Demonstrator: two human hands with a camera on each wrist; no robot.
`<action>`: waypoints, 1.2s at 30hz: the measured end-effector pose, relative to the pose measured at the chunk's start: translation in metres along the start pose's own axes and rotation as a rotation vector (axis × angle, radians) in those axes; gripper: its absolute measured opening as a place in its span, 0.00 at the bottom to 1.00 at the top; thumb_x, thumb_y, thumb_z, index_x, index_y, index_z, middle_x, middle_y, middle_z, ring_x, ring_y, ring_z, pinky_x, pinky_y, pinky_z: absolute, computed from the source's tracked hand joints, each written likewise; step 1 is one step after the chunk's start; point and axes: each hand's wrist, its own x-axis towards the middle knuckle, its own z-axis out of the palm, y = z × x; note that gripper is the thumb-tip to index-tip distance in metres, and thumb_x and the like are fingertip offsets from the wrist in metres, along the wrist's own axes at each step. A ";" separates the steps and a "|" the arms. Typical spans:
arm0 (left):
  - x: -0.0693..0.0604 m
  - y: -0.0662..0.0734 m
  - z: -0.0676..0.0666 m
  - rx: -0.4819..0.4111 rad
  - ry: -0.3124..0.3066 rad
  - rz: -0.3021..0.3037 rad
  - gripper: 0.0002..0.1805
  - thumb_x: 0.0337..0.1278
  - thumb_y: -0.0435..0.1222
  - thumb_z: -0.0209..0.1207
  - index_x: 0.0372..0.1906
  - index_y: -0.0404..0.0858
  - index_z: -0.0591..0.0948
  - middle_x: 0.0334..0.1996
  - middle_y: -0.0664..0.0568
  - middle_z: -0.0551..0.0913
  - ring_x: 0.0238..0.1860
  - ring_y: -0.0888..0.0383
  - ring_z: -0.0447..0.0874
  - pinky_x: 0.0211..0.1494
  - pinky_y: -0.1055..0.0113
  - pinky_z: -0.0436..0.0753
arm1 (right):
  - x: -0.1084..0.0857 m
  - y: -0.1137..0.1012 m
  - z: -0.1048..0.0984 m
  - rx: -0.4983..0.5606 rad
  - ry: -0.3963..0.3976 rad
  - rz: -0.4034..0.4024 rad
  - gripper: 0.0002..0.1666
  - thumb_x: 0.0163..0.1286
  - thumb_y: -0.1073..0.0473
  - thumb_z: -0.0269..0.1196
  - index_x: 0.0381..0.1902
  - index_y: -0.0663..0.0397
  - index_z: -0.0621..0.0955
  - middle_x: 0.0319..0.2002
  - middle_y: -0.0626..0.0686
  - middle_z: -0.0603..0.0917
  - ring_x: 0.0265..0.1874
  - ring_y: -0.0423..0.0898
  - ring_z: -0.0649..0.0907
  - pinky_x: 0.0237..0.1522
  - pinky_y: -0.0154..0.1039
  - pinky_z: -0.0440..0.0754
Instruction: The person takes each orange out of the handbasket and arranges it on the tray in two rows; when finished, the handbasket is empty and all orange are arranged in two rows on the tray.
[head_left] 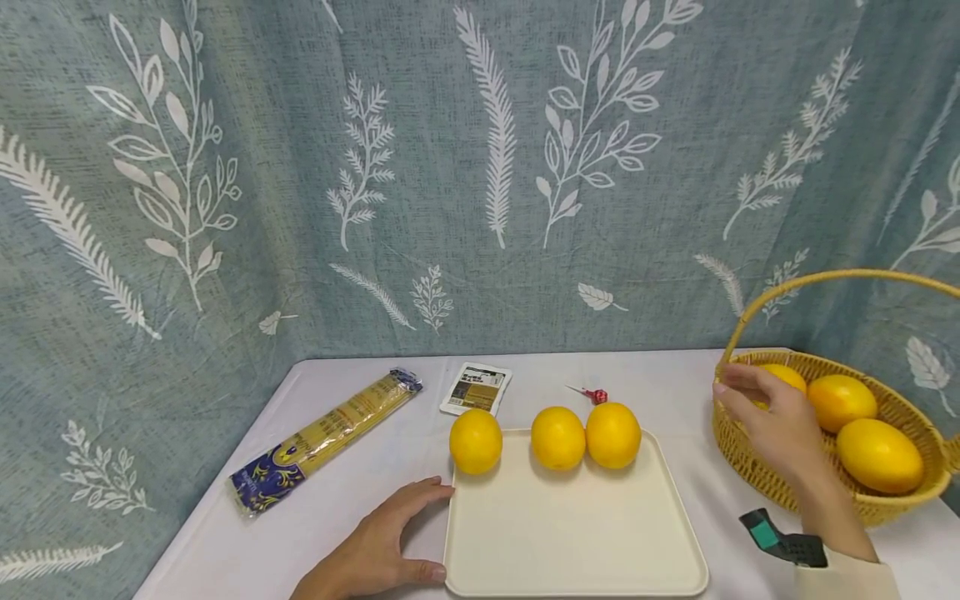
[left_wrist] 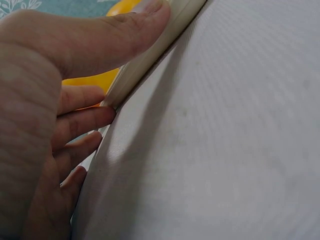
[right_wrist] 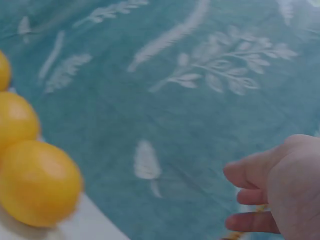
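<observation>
A cream rectangular tray (head_left: pixel 573 525) carries three oranges (head_left: pixel 476 442) along its far edge, two of them side by side toward the right. My left hand (head_left: pixel 378 537) lies at the tray's left side, thumb and fingers spread apart. Up close in the left wrist view, the thumb (left_wrist: pixel 115 40) and fingertips touch the tray's rim (left_wrist: pixel 145 55). Over the left rim of a wicker basket (head_left: pixel 738 450) hovers my right hand (head_left: pixel 776 417), fingers loosely bent with nothing between them. Several oranges (head_left: pixel 879 454) lie in the basket; the hand partly hides one.
The basket's tall handle (head_left: pixel 847 273) arches above it. Behind the tray lie a small white-and-brown packet (head_left: pixel 477 388) and a red-wrapped lollipop (head_left: pixel 596 395). A long pack of spaghetti (head_left: pixel 322 442) lies at the left. A leaf-patterned curtain (head_left: pixel 465 167) hangs behind the table.
</observation>
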 end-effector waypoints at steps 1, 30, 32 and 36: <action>0.000 0.000 0.000 -0.001 0.000 -0.001 0.48 0.39 0.62 0.74 0.71 0.56 0.72 0.75 0.45 0.67 0.74 0.37 0.63 0.73 0.29 0.61 | 0.000 0.003 -0.006 -0.011 0.021 0.031 0.36 0.79 0.42 0.53 0.71 0.63 0.70 0.63 0.69 0.76 0.60 0.67 0.76 0.53 0.50 0.85; 0.000 0.002 0.001 0.016 0.000 -0.020 0.48 0.39 0.63 0.74 0.71 0.55 0.72 0.75 0.45 0.67 0.74 0.37 0.63 0.73 0.29 0.62 | 0.014 0.075 -0.051 -0.374 -0.009 0.556 0.47 0.74 0.46 0.54 0.76 0.72 0.52 0.69 0.82 0.57 0.65 0.82 0.60 0.64 0.77 0.62; 0.000 0.002 0.001 0.017 0.004 -0.025 0.49 0.39 0.63 0.74 0.71 0.55 0.72 0.75 0.45 0.67 0.74 0.37 0.63 0.73 0.29 0.61 | 0.015 0.077 -0.051 -0.385 -0.054 0.541 0.48 0.74 0.44 0.55 0.76 0.73 0.52 0.67 0.83 0.57 0.63 0.81 0.62 0.61 0.75 0.67; 0.001 0.002 0.001 0.010 0.015 -0.037 0.49 0.37 0.62 0.75 0.70 0.55 0.73 0.75 0.45 0.66 0.75 0.37 0.61 0.73 0.28 0.59 | 0.018 0.078 -0.051 -0.369 -0.099 0.550 0.51 0.75 0.42 0.55 0.77 0.72 0.49 0.68 0.83 0.55 0.64 0.81 0.59 0.62 0.76 0.66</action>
